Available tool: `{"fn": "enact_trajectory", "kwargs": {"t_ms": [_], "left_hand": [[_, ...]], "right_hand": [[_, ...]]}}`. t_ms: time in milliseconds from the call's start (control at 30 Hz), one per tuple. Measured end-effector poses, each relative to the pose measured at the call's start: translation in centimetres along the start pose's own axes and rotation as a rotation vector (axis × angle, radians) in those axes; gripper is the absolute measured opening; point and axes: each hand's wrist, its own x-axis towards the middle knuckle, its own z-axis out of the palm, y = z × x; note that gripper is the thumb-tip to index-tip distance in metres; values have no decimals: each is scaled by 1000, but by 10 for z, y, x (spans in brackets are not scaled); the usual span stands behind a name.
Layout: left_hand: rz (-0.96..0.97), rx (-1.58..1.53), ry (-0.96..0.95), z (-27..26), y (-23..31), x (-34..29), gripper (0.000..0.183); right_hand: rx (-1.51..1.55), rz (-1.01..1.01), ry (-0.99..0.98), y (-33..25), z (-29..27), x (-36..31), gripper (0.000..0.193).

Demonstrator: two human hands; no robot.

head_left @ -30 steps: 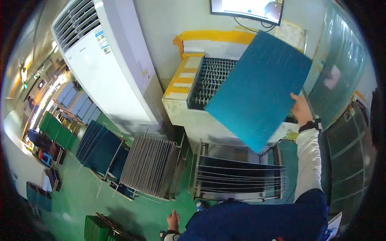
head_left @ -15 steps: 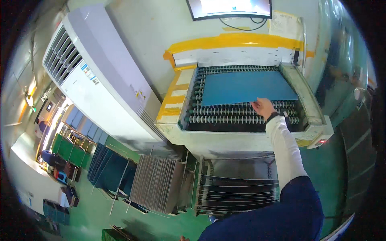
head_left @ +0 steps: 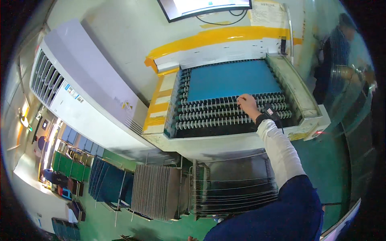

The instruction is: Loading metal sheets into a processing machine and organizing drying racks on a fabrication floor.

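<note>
A flat blue panel lies on the rows of ridged rollers of a conveyor machine. My right hand hovers over the front rollers, right by the panel's near edge. Its fingers are curled in and nothing shows between them; whether the fingertips touch the edge is hard to tell. A dark band with a small device sits at that wrist, above a white sleeve. Of my left hand, only a sliver of fingers appears at the lower rim, so its grip is hidden.
Below the machine's front wall stands a wire rack. Left of it are a rack of upright brown panels and dark blue panels. A tall white air conditioner flanks the machine. Another person appears behind clear sheeting at right.
The blue panel has slid farther back on the rollers and now lies straighter, baring more of the front rollers. My right hand has come off the panel's near right part; the view has shifted.
</note>
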Motion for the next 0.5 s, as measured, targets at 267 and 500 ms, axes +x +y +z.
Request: {"fn": "enact_trajectory", "kwargs": {"t_ms": [267,500], "left_hand": [[90,-48,3,29,31,-16,44],[12,76,86,25,31,-42,48]], "right_hand": [[-710,-89,3,-8,-12,14,50],[-829,-292,88,36,-3,42,52]]}}
